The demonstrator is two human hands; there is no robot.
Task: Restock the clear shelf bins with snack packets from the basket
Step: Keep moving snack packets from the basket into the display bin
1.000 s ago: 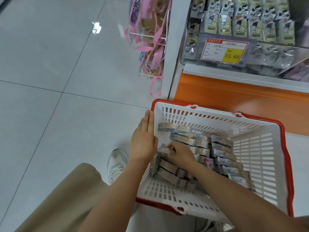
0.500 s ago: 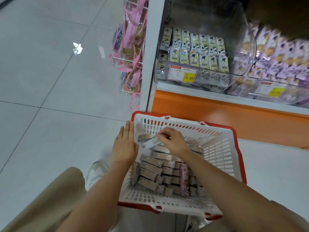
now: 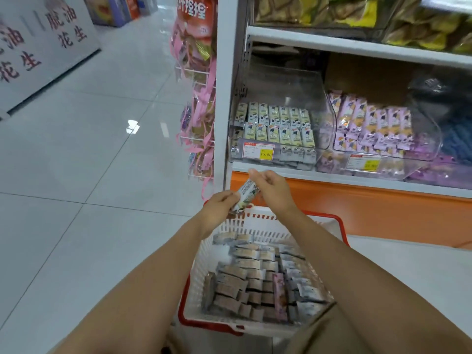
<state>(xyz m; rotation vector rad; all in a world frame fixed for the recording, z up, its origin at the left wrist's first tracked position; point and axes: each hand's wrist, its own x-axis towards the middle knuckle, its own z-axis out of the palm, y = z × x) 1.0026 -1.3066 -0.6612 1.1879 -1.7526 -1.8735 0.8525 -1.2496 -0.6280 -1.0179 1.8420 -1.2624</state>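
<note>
Far to the left of the basket and well apart from it, a white sign board with red characters stands on the tiled floor. Just beyond the basket's far left corner, pink snack strips hang on a wire rack. Above the basket's far rim, the left hand pinches the lower end of 1 snack packet between curled fingers and thumb. The packet tilts up to the right, clear of the basket. The right hand pinches its upper end. Inside the basket, many more packets lie in rows. Beyond the basket, on the shelf, a clear bin holds cream packets behind a price label; beyond the basket's far right corner, a 2nd clear bin holds purple packets
</note>
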